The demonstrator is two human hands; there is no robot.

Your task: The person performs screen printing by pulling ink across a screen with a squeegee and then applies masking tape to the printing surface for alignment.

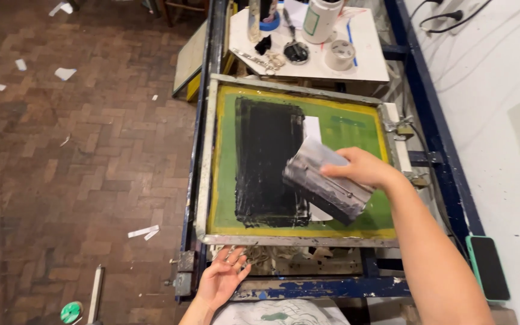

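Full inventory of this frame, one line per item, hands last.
screen frame: 1, metal, green mesh, centre, black ink patch
squeegee: 1, silvery, on mesh
small table: 1, white, top
white jar: 1, on that table
tape roll: 1, pale, same table
phone: 1, mint case, right surface
paper scraps: several, white, brick floor
left hand: open, below frame edge
right hand: fingers gripping squeegee
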